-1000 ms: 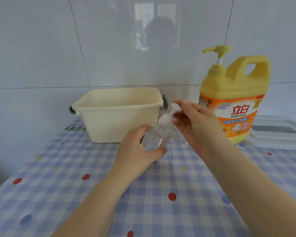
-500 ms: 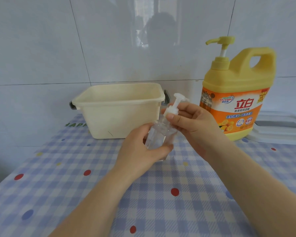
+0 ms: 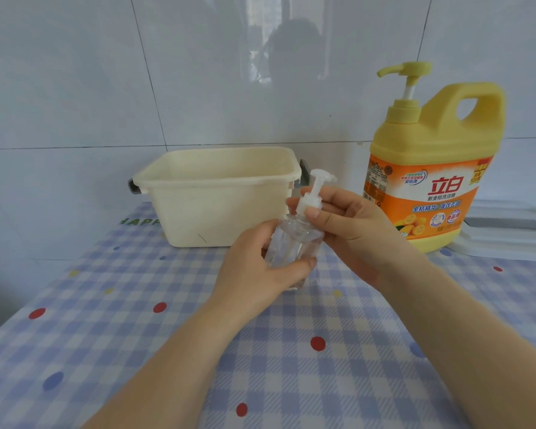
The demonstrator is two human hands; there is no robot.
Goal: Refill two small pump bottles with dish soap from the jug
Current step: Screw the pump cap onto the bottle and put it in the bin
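Note:
A small clear pump bottle [image 3: 287, 243] stands nearly upright over the checked tablecloth, just in front of the cream tub. My left hand [image 3: 260, 270] wraps around its body. My right hand [image 3: 350, 224] pinches the collar of its white pump top [image 3: 311, 201] between thumb and fingers. The bottle looks empty. A large yellow dish soap jug [image 3: 427, 168] with an orange label and a yellow pump stands to the right, against the wall. Only one small bottle shows.
A cream plastic tub [image 3: 217, 196] sits at the back against the tiled wall. A white flat lid or tray [image 3: 514, 233] lies at the right, behind the jug. The blue checked tablecloth [image 3: 136, 335] with coloured dots covers the table.
The bottle has gone from tilted to nearly upright. My right hand's fingers have shifted round the pump collar. My left hand keeps its grip on the body.

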